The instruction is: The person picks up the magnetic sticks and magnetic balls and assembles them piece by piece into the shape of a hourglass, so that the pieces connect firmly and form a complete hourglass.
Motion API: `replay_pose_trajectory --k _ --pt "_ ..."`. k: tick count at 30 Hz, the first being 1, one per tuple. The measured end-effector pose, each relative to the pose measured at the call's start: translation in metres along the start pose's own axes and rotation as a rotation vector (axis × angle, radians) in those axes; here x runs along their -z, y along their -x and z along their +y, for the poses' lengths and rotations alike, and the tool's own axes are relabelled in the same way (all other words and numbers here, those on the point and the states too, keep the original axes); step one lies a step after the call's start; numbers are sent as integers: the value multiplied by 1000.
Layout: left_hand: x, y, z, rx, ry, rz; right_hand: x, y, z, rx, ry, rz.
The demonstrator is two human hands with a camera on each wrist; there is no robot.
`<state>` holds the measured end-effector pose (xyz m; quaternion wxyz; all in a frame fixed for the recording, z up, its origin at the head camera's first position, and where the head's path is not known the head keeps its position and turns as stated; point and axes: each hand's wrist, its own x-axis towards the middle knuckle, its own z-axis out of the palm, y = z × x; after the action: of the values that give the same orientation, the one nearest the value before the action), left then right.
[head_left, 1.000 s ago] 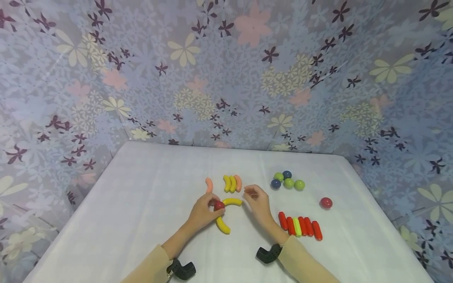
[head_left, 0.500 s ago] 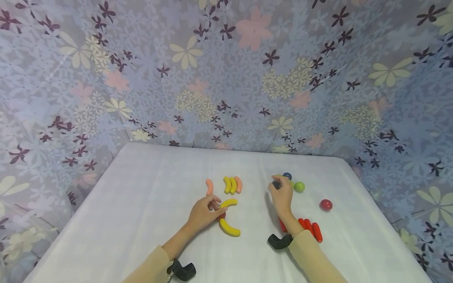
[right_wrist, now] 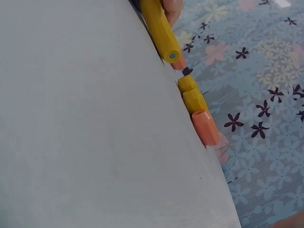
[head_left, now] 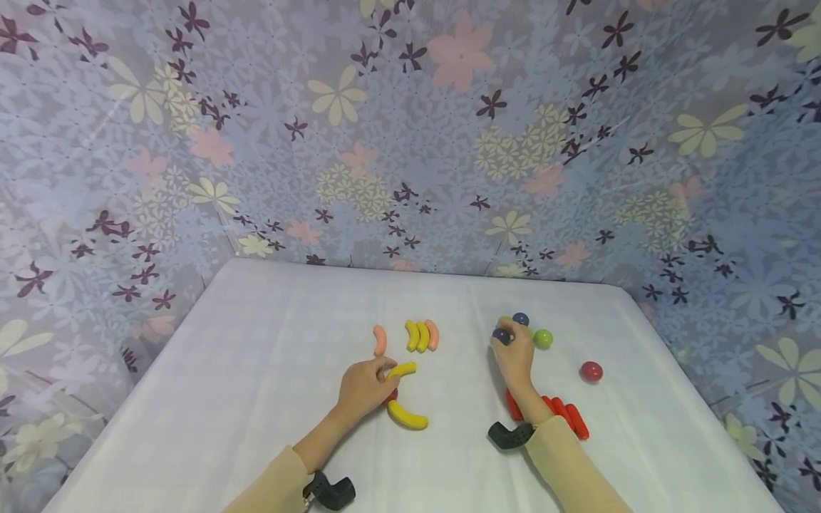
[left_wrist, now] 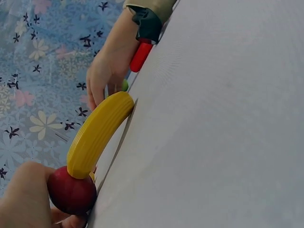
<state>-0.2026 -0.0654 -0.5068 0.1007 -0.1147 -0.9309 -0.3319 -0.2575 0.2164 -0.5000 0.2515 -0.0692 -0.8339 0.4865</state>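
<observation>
since half a second ago, the left hand (head_left: 363, 387), its red ball (head_left: 393, 394), the upper banana (head_left: 403, 369) and the lower banana (head_left: 408, 415) have slid slightly leftward together. left thumb and fingers are curled round the red ball; the upper banana lies just beyond it, the lower one at its near right. well to that ball's right, the right hand (head_left: 516, 358) pinches a dark blue ball (head_left: 502, 336) between thumb and bent fingers. beyond the red ball lies a pink piece (head_left: 380, 340); far right of it, red sticks (head_left: 577, 421).
</observation>
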Motion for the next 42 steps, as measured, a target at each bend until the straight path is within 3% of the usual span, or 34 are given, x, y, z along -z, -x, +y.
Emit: replay_pose_trajectory --k 4,8,14,21,36,42 --pt "2 0 0 14 -9 26 0 1 1 -22 22 -19" --pt "3 0 0 58 33 10 1 1 -2 -51 49 -47" --pt "2 -1 -1 84 71 0 1 6 -15 -76 -14 -102" --pt "1 -1 -4 84 110 18 -20 26 -25 -83 -67 -205" --pt "2 -1 0 90 190 38 -43 60 -39 -10 -239 -500" --pt "2 -2 1 97 180 33 -44 66 -42 15 -253 -550"
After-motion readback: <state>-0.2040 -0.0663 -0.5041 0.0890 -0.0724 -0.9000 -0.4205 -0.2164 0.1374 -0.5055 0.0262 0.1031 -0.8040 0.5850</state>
